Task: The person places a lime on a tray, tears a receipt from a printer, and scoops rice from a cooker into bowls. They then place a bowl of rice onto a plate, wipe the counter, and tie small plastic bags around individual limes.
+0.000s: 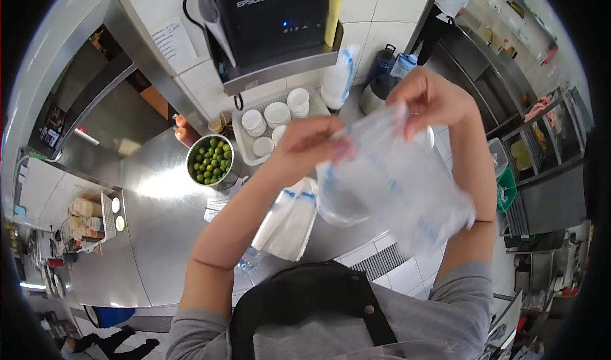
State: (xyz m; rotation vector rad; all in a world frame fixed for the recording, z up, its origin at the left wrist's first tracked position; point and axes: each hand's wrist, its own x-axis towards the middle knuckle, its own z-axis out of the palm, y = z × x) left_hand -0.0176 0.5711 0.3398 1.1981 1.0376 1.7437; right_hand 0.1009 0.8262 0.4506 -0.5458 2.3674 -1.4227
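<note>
**Grip on a plastic bag (pixel 388 188) above the steel counter (pixel 159 213)**

Both hands hold one clear plastic bag with blue print in the air, in front of the chest and over the front edge of the steel counter. The left hand (pixel 312 147) pinches the top edge of the bag narrowly between thumb and fingers. The right hand (pixel 426 99) pinches the same edge a little higher, with its fingers closed on the film. The bag hangs crumpled from these two pinches, and I cannot tell if its mouth is parted.

Under the left forearm a stack of flat bags (pixel 289 217) lies on the counter. Further back stand a metal bowl of limes (pixel 190 156), a tray of small white cups (pixel 240 145) and two sauce bottles (pixel 184 132). An Epson printer (pixel 273 10) sits on a shelf above. Another person (pixel 449 3) stands far away at the top right.

As I judge it, the film is thin and smooth, so one pinch could slip off and leave the bag hanging from a single hand. A hard pull sideways could tear the edge. The left forearm is near the stack, and a careless sweep could push those bags over the counter edge.
</note>
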